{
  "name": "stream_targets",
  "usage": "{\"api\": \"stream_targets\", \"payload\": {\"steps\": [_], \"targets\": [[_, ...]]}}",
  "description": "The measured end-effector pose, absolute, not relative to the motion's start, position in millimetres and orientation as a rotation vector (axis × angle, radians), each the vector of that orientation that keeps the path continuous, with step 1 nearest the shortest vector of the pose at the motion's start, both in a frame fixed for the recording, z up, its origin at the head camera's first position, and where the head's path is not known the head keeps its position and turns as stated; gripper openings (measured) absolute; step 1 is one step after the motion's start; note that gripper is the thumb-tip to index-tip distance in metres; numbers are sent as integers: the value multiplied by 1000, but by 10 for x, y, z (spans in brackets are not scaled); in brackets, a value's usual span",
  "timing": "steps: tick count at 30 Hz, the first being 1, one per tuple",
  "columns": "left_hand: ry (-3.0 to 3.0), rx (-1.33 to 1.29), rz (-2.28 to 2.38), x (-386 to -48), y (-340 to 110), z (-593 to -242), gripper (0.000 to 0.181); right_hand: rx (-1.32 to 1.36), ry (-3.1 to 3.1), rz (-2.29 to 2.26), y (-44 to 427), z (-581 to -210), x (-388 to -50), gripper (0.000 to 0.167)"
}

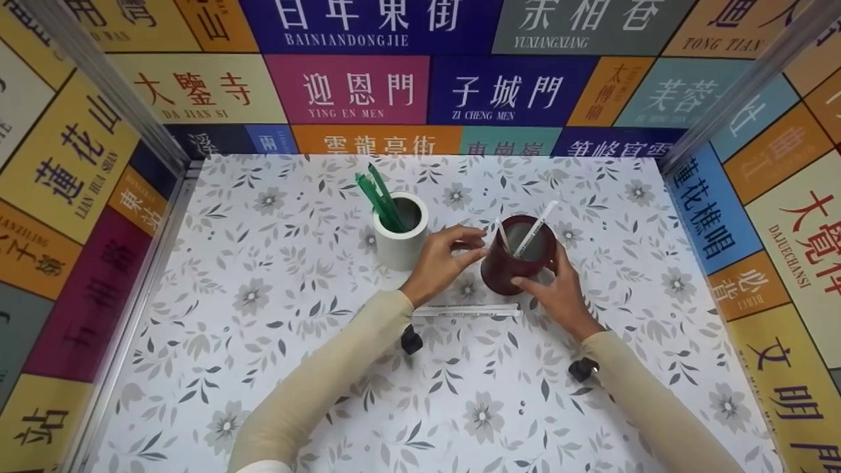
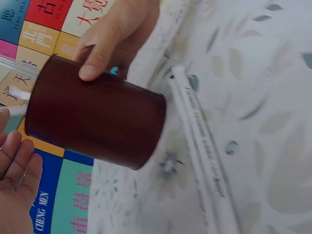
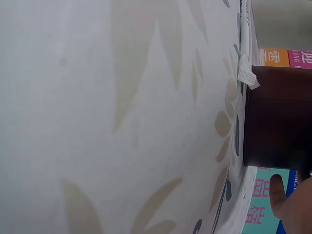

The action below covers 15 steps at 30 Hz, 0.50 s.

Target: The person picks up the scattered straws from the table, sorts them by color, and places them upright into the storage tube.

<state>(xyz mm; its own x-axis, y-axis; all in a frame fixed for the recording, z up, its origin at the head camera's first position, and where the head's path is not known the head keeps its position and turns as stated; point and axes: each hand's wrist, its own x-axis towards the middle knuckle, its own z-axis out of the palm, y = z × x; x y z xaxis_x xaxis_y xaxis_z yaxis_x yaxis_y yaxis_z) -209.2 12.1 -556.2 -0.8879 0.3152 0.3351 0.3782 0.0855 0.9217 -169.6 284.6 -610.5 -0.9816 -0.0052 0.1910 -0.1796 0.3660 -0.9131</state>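
My right hand (image 1: 558,292) grips a dark red cylindrical cup (image 1: 502,276), thumb on the near side and fingers on the far right side. Two white wrapped straws (image 1: 535,230) lean inside the cup, their ends above its rim. Beside its left rim is my left hand (image 1: 447,256), fingers loosely bent near a straw's tip; in the left wrist view these fingers (image 2: 22,161) look relaxed, with nothing held. Paper-wrapped straws (image 1: 470,311) with printed lettering lie side by side on the table in front of the cup. The left wrist view shows the cup's dark side (image 2: 97,112).
Behind my left hand stands a white cylindrical cup (image 1: 401,253) with several slim green sticks (image 1: 384,200) leaning left. A floral cloth (image 1: 315,407) covers the table. Panels of coloured signs (image 1: 348,89) rise at the back and both sides.
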Motion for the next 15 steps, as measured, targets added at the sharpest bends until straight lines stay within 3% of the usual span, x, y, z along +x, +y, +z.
{"api": "stream_targets", "payload": {"steps": [15], "targets": [[-2501,-662,-1957,-1792,-289,-6076,29,153,-2486,1694,2865,-6093,-1684,107]]}}
